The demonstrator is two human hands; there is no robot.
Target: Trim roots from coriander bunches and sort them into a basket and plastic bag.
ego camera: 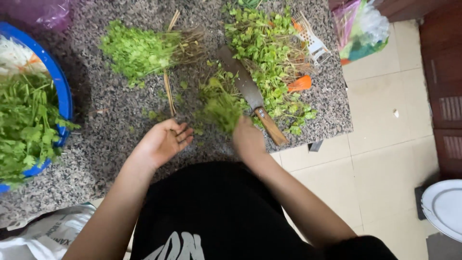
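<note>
Right hand (248, 137) grips a limp, light coriander bunch (222, 108) at its stems, at 12 o'clock from it; left hand (166, 140) open, empty; best held near stems, leaves bruise easily

we see a small bunch of coriander (222, 111) gripped in the right hand (248, 138), its leafy green tips pointing up and away over the speckled granite counter (103, 144); motion blur softens the leaves. the stems vanish inside the closed fist, so their cut ends cannot be seen. the bunch sits just left of the knife's wooden handle, near the counter's front edge, between both hands.
</note>
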